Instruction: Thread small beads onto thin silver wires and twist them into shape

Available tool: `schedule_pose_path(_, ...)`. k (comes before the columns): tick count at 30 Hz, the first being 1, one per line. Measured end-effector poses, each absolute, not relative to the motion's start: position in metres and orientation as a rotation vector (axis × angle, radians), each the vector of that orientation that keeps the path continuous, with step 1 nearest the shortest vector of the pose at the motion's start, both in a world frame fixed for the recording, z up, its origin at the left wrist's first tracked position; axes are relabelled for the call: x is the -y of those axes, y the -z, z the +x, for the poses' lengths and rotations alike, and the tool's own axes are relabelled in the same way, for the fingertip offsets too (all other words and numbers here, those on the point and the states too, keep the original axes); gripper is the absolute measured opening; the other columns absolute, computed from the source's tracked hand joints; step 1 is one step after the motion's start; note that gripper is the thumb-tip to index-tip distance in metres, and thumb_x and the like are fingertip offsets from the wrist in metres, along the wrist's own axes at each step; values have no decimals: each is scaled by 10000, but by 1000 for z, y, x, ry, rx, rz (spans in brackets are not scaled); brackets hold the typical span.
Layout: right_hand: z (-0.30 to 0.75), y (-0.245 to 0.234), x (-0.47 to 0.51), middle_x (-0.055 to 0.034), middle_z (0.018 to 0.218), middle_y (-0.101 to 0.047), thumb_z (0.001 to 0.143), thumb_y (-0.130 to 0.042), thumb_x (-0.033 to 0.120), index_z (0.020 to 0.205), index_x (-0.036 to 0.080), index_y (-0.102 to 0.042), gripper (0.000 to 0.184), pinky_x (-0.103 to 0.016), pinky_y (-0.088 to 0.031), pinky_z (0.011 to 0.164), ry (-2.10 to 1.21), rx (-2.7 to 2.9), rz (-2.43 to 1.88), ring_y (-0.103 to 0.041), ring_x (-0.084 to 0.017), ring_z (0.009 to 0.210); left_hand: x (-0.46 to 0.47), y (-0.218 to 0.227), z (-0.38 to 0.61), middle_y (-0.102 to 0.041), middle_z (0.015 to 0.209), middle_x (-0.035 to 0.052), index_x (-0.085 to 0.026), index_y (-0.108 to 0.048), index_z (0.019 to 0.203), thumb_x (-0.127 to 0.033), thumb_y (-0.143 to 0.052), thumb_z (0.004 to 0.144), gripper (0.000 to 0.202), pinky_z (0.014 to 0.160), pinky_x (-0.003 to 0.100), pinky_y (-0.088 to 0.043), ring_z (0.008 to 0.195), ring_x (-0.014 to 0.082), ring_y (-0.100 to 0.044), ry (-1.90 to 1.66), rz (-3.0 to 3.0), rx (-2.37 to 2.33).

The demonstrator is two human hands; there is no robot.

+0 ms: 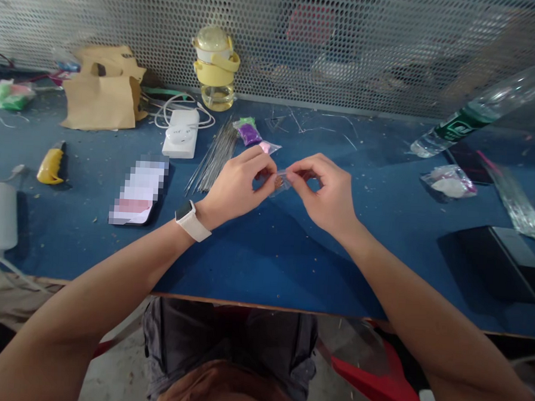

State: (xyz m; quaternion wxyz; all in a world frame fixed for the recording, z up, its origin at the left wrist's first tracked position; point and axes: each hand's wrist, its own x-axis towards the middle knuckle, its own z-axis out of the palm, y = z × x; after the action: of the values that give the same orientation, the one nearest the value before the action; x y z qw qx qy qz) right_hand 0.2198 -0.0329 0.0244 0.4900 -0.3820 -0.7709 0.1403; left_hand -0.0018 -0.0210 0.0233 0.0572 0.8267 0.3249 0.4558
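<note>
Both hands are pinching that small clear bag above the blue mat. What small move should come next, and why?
Probably pull the bag's top edges apart. The left hand and right hand each pinch one side of the small clear bag, which seems to hold something small and brownish.

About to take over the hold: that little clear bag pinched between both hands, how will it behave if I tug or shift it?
The small clear bag looks like thin film, so probably floppy and likely to crumple between the left hand and right hand. It seems very light, holding only something small and brownish. The glossy plastic may slip from a loose pinch.
</note>
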Motion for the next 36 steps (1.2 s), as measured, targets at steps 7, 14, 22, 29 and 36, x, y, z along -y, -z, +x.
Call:
schedule_pose_path(7,221,-25,32,-24,934,-807,1082,-756,375,968,271,-772,156,-383,-625,792,-274,1910,-865,-742,-211,872,22,-23,-2,-681,912,18,-203,-637,903,-121,-713,996,146,664,278,-509,768,129,-633,-1373,2523,-956)
schedule_pose_path(14,219,-24,33,-22,947,-788,1098,-724,356,985,263,-750,149,-371,-616,795,-278,1954,-845,-727,-199,866,24,-23,-1,-693,930,18,-210,-635,933,-92,-722,974,152,679,283,-524,789,136,-660,-1356,2521,-945)
schedule_pose_path(22,218,-25,36,-40,946,-764,1117,-673,421,967,277,-715,211,-414,-618,806,-322,1978,-876,-696,-223,860,26,-24,1,-685,894,23,-215,-604,901,-115,-716,979,170,681,283,-514,774,146,-644,-1344,2523,-952)
schedule_pose_path(29,216,-24,38,-28,976,-784,1092,-718,369,992,276,-748,140,-391,-628,805,-396,1916,-920,-712,-211,862,25,-24,-1,-706,930,32,-220,-615,928,-119,-716,980,151,698,292,-528,799,151,-661,-1308,2492,-971)
schedule_pose_path(36,215,-24,39,-16,968,-792,1033,-770,243,999,263,-783,41,-374,-632,788,-480,1861,-937,-733,-201,851,27,-25,1,-703,938,23,-216,-632,935,-117,-703,1004,140,712,287,-533,800,142,-662,-1319,2464,-963)
